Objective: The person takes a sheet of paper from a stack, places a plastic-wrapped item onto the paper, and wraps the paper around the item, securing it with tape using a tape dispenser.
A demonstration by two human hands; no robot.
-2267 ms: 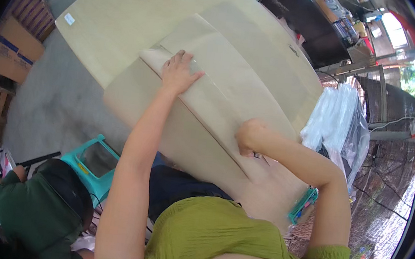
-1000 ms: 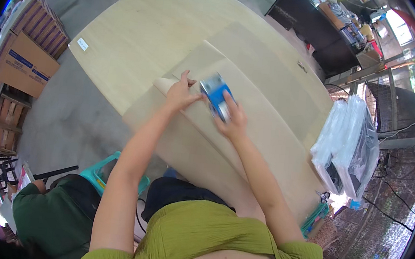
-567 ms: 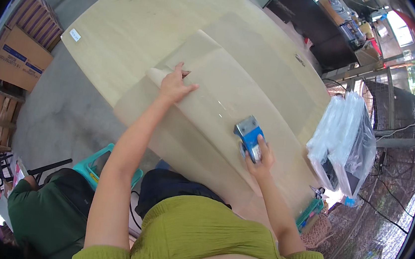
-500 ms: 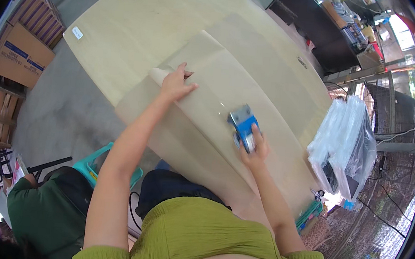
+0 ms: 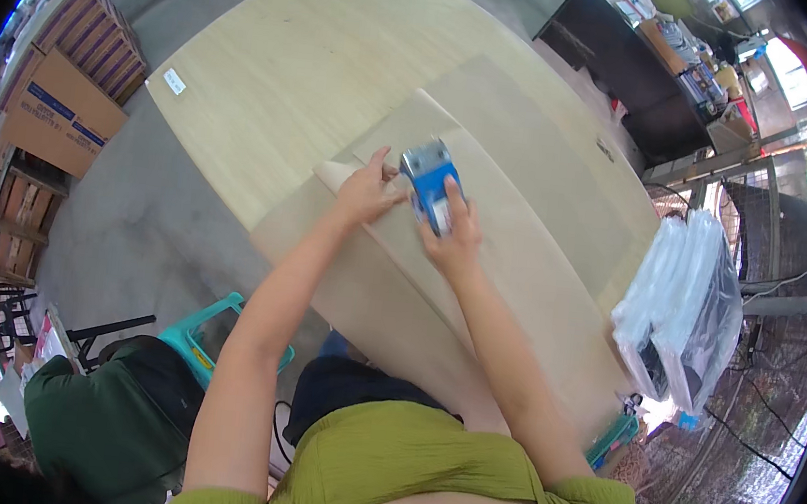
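Observation:
A large sheet of brown wrapping paper lies folded over on the pale wooden table. My left hand rests on the folded part near its left corner, thumb and index finger apart. Close to its right side, my right hand grips a blue tape dispenser with a metal head tilted away from me. The head is just above or on the paper; I cannot tell which. What lies under the fold is hidden.
Clear plastic-wrapped bundles stand at the table's right edge, above a green basket. A teal stool and a person in dark green are at the lower left. Cardboard boxes are stacked at left; a dark desk stands far right.
My right hand has carried the tape dispenser left and away from me, up beside my left hand. The left hand stays at the paper's folded corner. The whole view has shifted slightly.

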